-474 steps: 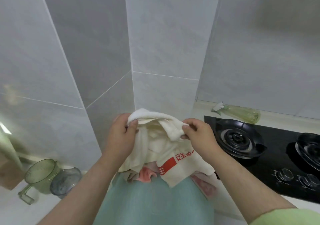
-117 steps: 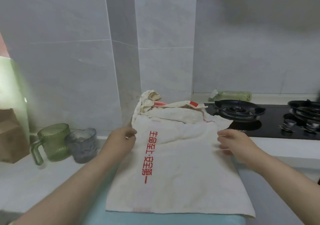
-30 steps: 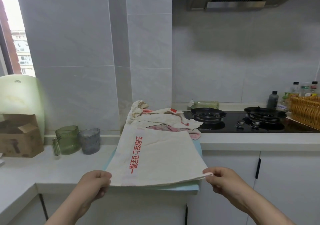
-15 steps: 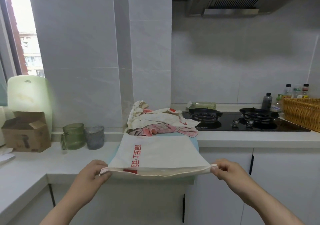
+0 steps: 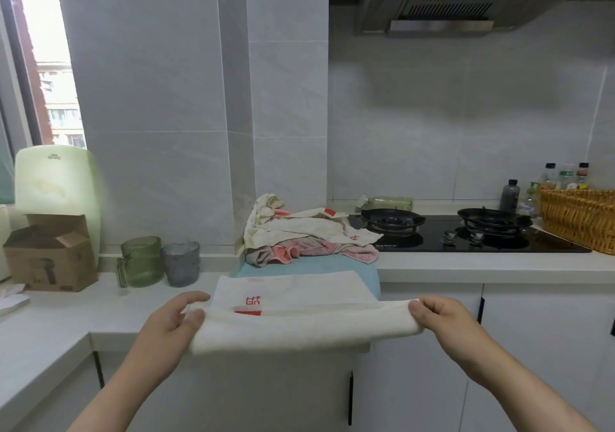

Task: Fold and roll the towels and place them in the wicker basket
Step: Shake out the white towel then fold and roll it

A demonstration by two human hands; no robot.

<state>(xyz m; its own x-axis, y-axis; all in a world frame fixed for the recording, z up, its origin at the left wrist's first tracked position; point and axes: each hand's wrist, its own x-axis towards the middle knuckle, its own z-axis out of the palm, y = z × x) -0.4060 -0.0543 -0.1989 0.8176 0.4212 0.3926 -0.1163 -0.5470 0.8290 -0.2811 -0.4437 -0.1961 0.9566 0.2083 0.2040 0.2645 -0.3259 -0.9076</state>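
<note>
The left hand [image 5: 173,322] and the right hand [image 5: 439,318] hold a cream towel [image 5: 299,326] stretched between them at the front edge of the counter [image 5: 466,267]. Each grip is narrow, thumb and fingers pinching one end of the towel's near fold. The near part is doubled over and lifted off the counter. The far part lies flat on a blue mat [image 5: 309,263], with red print showing beside the fold.

Behind the mat, against the wall corner, a pile [image 5: 299,232] of crumpled cream and pink towels reaches the left edge of the black hob [image 5: 466,240]. The basket [image 5: 579,222] stands at the far right, just beside the hob and well apart from the hands; its inside is hidden. Bottles [image 5: 509,195] stand behind it. Left of the mat, a green mug [image 5: 141,260] and a grey glass [image 5: 181,262] stand side by side, with a cardboard box [image 5: 50,255] further left.
</note>
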